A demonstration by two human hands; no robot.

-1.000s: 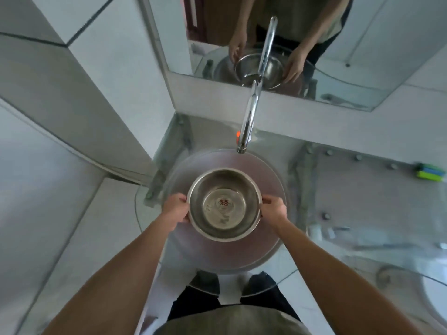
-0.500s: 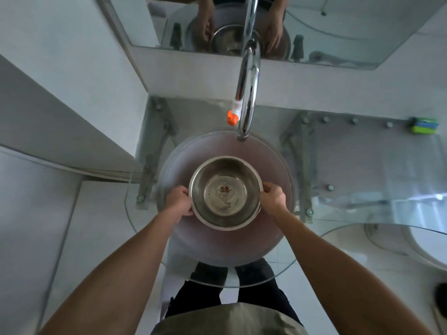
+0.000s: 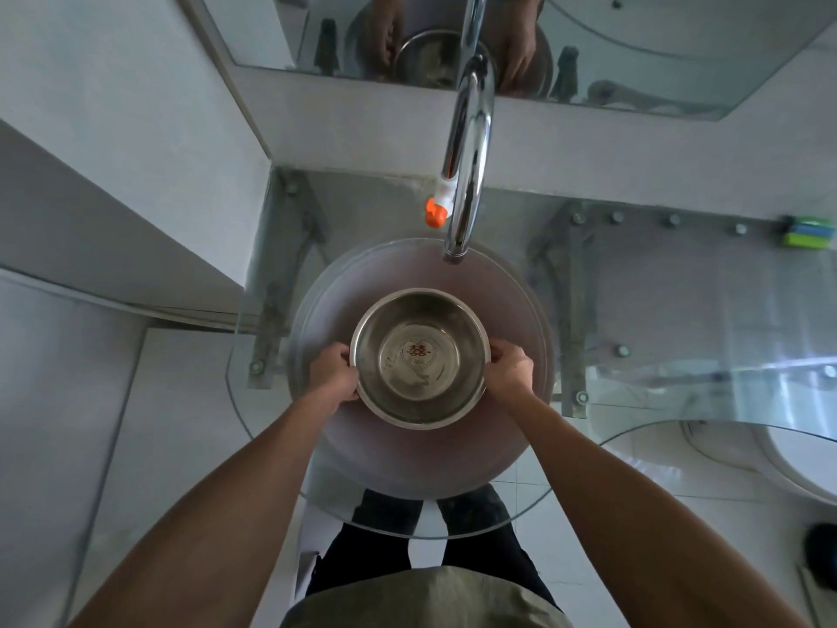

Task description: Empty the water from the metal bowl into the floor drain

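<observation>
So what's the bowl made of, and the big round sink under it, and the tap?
The bowl looks like stainless steel: silvery, dull shine, with a red mark on its bottom. The round sink seems to be frosted glass, cloudy and pinkish, though it could be plastic. The tap looks like chromed metal, since it is mirror-bright.
</observation>
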